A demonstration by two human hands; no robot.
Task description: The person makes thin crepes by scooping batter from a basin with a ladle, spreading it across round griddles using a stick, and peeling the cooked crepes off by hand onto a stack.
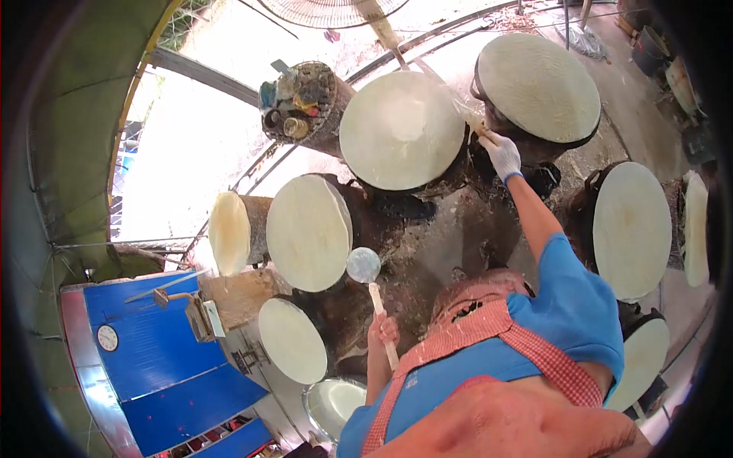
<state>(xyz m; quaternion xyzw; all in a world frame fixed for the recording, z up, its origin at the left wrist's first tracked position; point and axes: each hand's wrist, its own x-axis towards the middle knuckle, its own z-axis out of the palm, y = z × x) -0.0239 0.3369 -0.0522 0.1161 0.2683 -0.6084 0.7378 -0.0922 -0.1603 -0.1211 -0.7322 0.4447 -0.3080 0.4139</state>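
My left hand [384, 330] is closed around the wooden handle of a ladle [363, 265], whose round metal bowl points up and away from my body. My right hand [502, 155], in a white glove, reaches out between two round pale surfaces. Its fingers are closed on a thin pale flat tool [472, 118], whose exact kind is unclear. The tool's tip lies by the right rim of the middle round pale surface [402, 130]. To the right of that hand is another pale round top [538, 88] on a dark drum-like base.
More pale round tops stand around me, at left [309, 233], lower left [292, 341] and right [632, 229]. A cluttered drum [301, 103] holds jars. At lower left are a metal basin [334, 406] and a blue panel [168, 343] with a clock [108, 337].
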